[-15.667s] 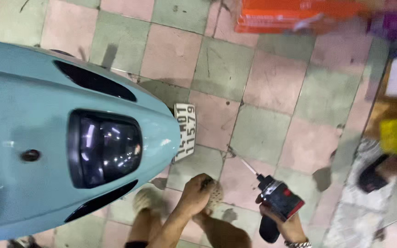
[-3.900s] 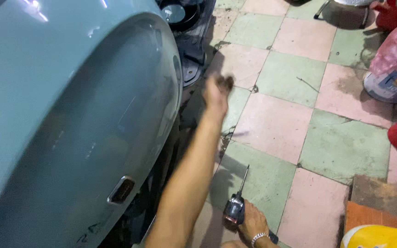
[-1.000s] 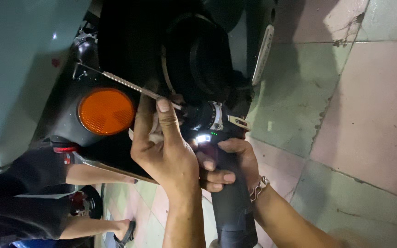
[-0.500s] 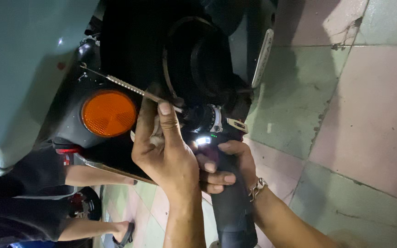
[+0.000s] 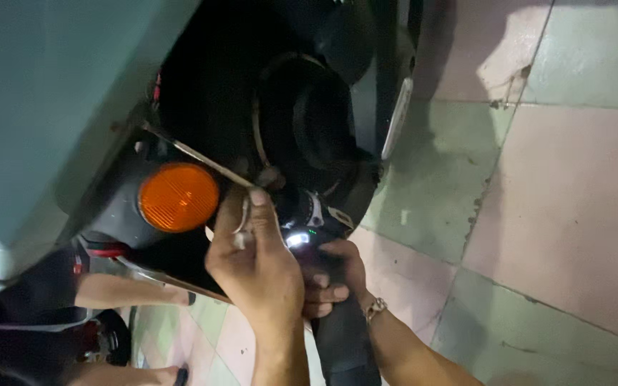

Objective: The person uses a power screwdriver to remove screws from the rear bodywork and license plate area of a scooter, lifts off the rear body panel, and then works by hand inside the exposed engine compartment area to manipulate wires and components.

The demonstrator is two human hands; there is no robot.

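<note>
Head-camera footage left much in darkness: the cavity under the pale blue-green scooter body (image 5: pixel 44 93) was nearly black, and where the long bit (image 5: pixel 194 154) ended near the panel edge could not be made out. The lower end of the cordless drill (image 5: pixel 323 286) ran off the bottom edge, its grip mostly covered by fingers. Both forearms were cut off at the frame's bottom. At lower left, another person's limbs (image 5: pixel 130 292) showed only in part beneath the scooter, too dim to read further.

The drill was dark-bodied, pointing up and to the left into the underside of the scooter, with a small white work light glowing at its nose and a tiny green lamp beside it. Its thin silver bit slanted up-left past the round orange reflector (image 5: pixel 179 196), which sat just beside the hands on a black housing.

The left hand (image 5: pixel 259 264) was curled near the drill's front, thumb upright, fingers pinching around the base of the bit; exactly what they gripped was hard to tell. The right hand (image 5: pixel 334 275), wearing a bracelet at the wrist, was wrapped closed around the drill's handle just beneath the light. To the right lay a floor of green and pink tiles (image 5: pixel 559 214).
</note>
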